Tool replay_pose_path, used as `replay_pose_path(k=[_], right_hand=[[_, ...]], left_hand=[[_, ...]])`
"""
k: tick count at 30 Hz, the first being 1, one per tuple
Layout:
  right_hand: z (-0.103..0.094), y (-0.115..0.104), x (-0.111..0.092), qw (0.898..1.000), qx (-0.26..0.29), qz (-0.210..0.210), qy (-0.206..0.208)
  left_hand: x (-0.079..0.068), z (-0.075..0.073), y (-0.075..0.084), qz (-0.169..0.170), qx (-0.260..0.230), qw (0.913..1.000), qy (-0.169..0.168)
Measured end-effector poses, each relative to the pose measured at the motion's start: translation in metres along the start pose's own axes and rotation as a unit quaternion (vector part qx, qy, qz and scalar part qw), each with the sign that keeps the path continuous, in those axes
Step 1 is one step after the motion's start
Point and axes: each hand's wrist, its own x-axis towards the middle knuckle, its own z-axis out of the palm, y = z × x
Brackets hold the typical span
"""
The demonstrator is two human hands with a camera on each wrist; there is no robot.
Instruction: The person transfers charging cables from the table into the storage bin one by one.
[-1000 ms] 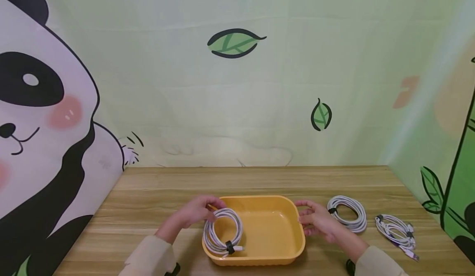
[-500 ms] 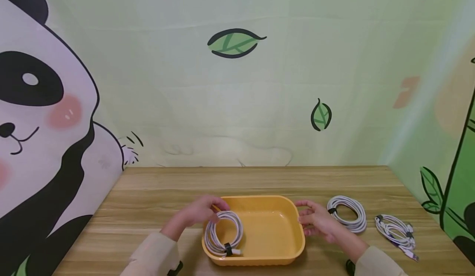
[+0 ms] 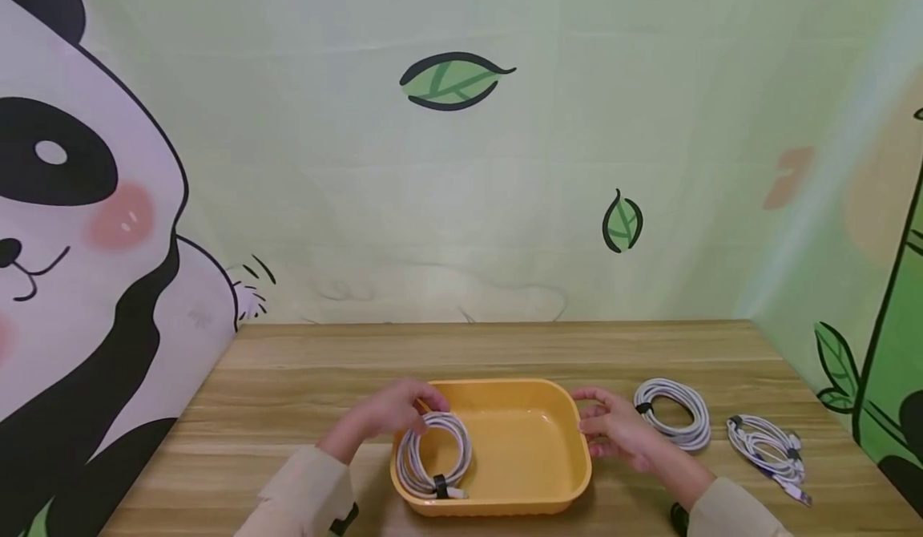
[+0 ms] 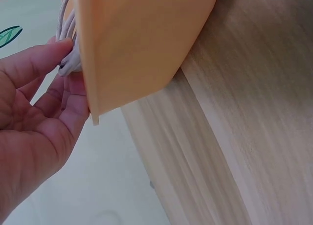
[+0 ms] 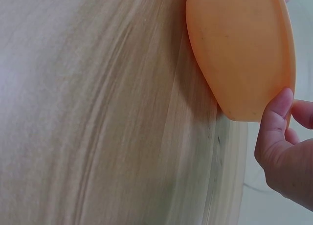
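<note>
A coil of pale cable (image 3: 435, 473) with a black strap lies at the left end of the yellow plastic bin (image 3: 530, 449), leaning over its left rim. The thumb and fingers of my left hand (image 3: 392, 409) pinch the far side of that coil. In the left wrist view, the left hand (image 4: 41, 98) has strands of the cable (image 4: 72, 58) between thumb and fingers, close against the bin's rim (image 4: 93, 63). My right hand (image 3: 620, 429) holds the bin's right edge. In the right wrist view, the right thumb (image 5: 279, 112) lies on the bin's outer wall, with fingers beyond the rim.
Right of the bin, a second strapped coil of pale cable (image 3: 674, 414) lies on the wooden table (image 3: 324, 353). Beside it is a looser cable bundle (image 3: 767, 450) with a USB plug. A leaf-and-panda printed backdrop (image 3: 505, 200) stands behind the table.
The left hand and the cable coil have shifted slightly right, and the coil sits a little lower in the bin. The right hand keeps its place at the bin's edge.
</note>
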Motion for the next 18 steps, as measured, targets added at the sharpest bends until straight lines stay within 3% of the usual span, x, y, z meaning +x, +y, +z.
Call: replay_pose_path(k=[5,13,18], right_hand=[[0.0,0.001,0.0,1.0,0.0,-0.002,0.004],[0.001,0.001,0.001,1.0,0.0,-0.003,0.01],[0.001,0.001,0.0,1.0,-0.001,-0.003,0.011]], left_hand=[[0.004,0.0,0.001,0.002,0.035,0.9993,-0.012],[0.013,0.001,-0.002,-0.008,0.026,0.999,-0.035],[0.017,0.002,0.0,-0.008,0.051,0.9979,-0.039]])
